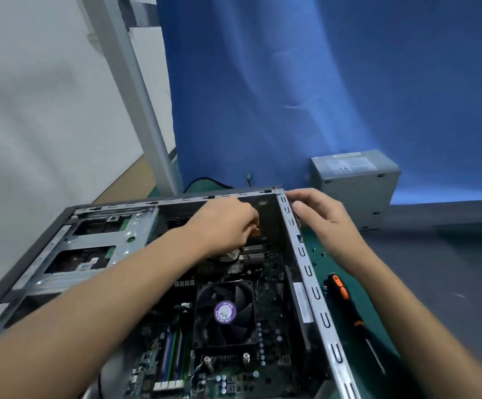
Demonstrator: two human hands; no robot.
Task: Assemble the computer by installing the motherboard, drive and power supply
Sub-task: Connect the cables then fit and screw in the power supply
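The case (309, 272) lies open on the worktop (435, 283), with the motherboard (271, 326) and its fan (225, 312) inside. The left hand (222, 223) reaches into the far corner with its fingers curled close together, but I cannot tell if they hold anything. The right hand (323, 217) curls its fingers over the case's far right rim, the power supply (355, 180) stands behind the case, and a screwdriver (342, 292) lies just right of the case.

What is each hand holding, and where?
Right hand grips the case by its side wall, near the far corner. Left hand reaches inside; its hold cannot be told.
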